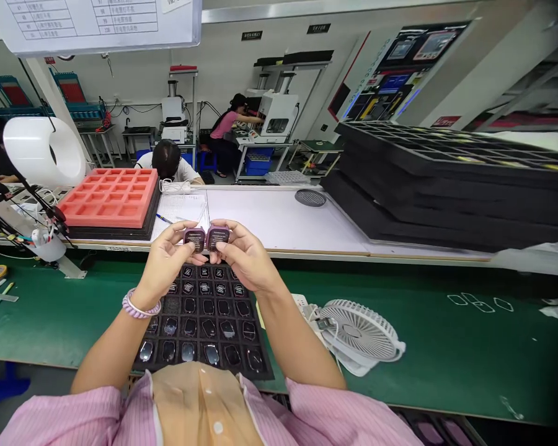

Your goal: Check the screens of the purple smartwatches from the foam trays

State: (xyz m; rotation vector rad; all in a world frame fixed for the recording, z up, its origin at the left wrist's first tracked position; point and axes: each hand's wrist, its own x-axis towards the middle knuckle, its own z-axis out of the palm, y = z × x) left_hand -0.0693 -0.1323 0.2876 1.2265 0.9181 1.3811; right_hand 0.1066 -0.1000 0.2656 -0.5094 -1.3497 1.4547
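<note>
Side by side above the bench, my two hands each pinch a small dark, rounded-square piece with a purplish rim and pale lettering, like a watch face. My left hand (170,248) grips the left watch-like piece (194,238) between thumb and fingers. The right watch-like piece (219,235) is in my right hand (246,254), its thumb on the lower edge. The two pieces are very close together; I cannot tell whether they touch. Below them lies a black compartment tray (266,365) with rows of similar dark glossy pieces, partly hidden by my forearms.
A white fan (363,331) lies right of the tray on the green bench (428,359). The raised white shelf (270,217) bears a red tray (109,198), papers, a pen and tall stacked black trays (446,192). A ring lamp (16,148) stands left. Two people sit beyond.
</note>
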